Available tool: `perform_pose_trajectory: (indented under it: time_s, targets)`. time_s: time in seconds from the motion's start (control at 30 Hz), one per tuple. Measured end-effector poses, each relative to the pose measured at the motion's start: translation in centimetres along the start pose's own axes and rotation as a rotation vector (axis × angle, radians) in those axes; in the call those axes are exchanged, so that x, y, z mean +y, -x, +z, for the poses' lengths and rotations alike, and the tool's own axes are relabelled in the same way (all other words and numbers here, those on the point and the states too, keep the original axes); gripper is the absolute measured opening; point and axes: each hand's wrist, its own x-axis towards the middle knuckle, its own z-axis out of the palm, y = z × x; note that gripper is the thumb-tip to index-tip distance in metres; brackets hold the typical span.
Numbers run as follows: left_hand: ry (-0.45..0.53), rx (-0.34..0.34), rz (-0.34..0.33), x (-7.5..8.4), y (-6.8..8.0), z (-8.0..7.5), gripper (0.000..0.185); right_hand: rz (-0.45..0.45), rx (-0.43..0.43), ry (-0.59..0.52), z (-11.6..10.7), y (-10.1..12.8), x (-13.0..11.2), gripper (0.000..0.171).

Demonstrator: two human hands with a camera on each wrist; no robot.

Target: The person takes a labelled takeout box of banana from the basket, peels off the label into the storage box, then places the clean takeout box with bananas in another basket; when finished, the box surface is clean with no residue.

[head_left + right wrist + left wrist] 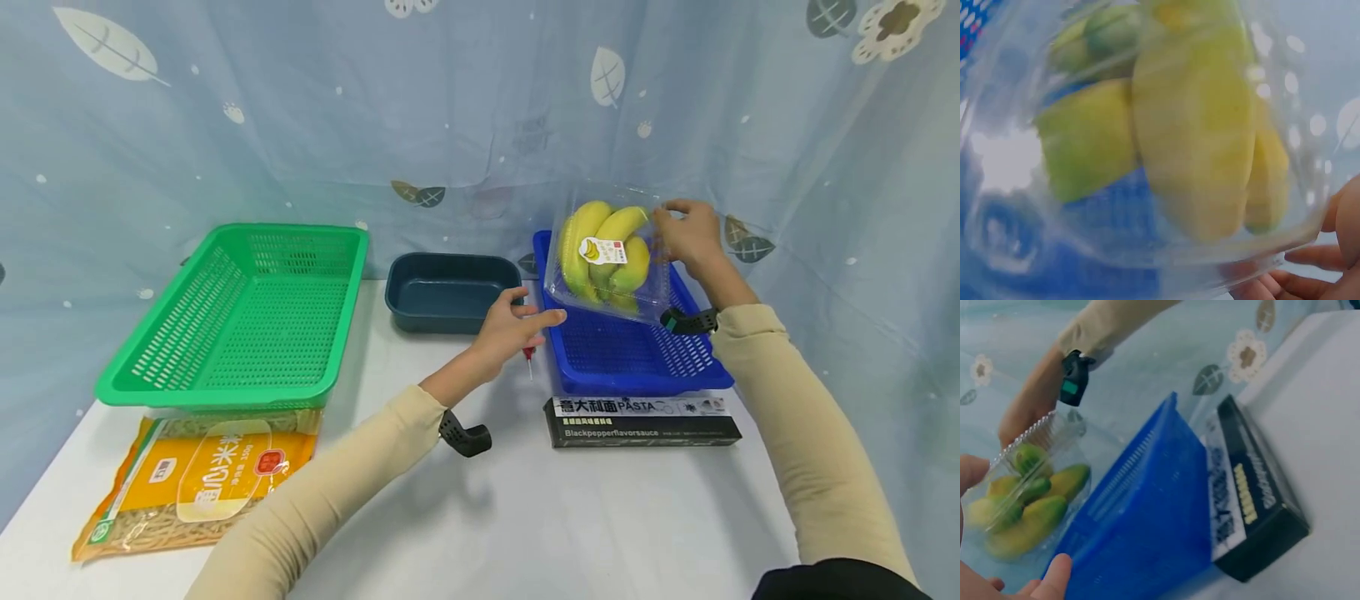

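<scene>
My right hand (688,237) grips the right edge of a clear plastic box of bananas (604,252), its thumb and fingers at the rim. The box is tilted above the blue basket (615,354), with a white label on the fruit. In the right wrist view the bananas (1197,137) show through the clear plastic, fingers at the lower right. My left hand (506,333) hovers at the basket's left side, fingers apart and holding nothing. In the left wrist view its fingertip (1059,572) overlaps the basket's edge, close to the box.
A black pasta box (643,422) lies in front of the blue basket. Left of it are a dark rectangular tub (452,323) and a green basket (247,333), with a noodle bag (210,475) before that. A small red-handled tool (528,353) is partly hidden by my left hand.
</scene>
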Motion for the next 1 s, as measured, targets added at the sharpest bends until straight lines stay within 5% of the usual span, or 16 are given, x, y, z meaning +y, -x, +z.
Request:
perform_pose_trajectory:
  time_s: [0.13, 0.43, 0.7, 1.0]
  targets:
    - [0.017, 0.002, 0.016, 1.1, -0.2, 0.1, 0.097, -0.002, 0.023, -0.079, 0.3, 0.6, -1.1, 0.061]
    - [0.222, -0.021, 0.075, 2.8, -0.4, 0.0, 0.093, -0.058, 0.088, -0.172, 0.8, 2.7, -3.6, 0.058]
    - [0.273, 0.078, 0.165, 3.6, -0.6, -0.8, 0.089, -0.141, 0.11, -0.277, 1.9, 3.5, -4.9, 0.053]
    - [0.382, 0.11, 0.158, 4.1, -0.3, -2.8, 0.085, -0.123, 0.086, -0.406, 2.2, 3.9, -5.5, 0.067]
